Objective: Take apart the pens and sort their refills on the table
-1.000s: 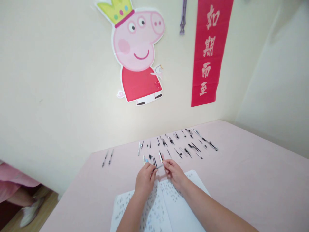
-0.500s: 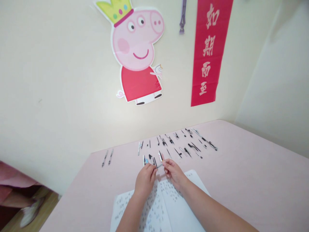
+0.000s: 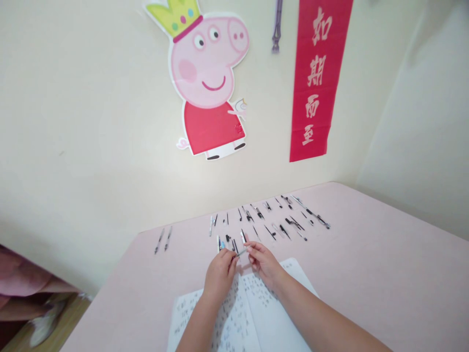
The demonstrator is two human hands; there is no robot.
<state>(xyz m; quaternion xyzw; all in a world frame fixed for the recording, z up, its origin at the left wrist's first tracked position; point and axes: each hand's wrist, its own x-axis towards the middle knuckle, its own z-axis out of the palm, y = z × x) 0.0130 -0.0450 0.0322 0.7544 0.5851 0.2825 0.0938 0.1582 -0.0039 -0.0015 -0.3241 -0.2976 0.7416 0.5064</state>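
Note:
Above an open notebook [image 3: 278,318], my left hand [image 3: 220,274] and my right hand [image 3: 264,261] meet with closed fingers on a slim greyish pen [image 3: 241,253]. Each hand pinches one end, and the fingers hide much of it. Just beyond them lie a white pen part with a dark tip [image 3: 244,237], a blue-and-white piece [image 3: 222,244] and some black caps and sticks [image 3: 233,243]. Handwriting covers the left page and the upper part of the right page.
Rows of pen parts, refills and caps [image 3: 284,230] spread over the back of the pink table [image 3: 366,274]. Two whole pens [image 3: 163,239] lie at the left. Behind the table rises a wall with a cartoon pig [image 3: 214,127] and a red banner [image 3: 315,88]. A person's leg [image 3: 25,308] shows lower left.
My right fingers have shifted very slightly on the pen, and both hands stay in place. The person's leg and pink clothing at the lower left have moved a little.

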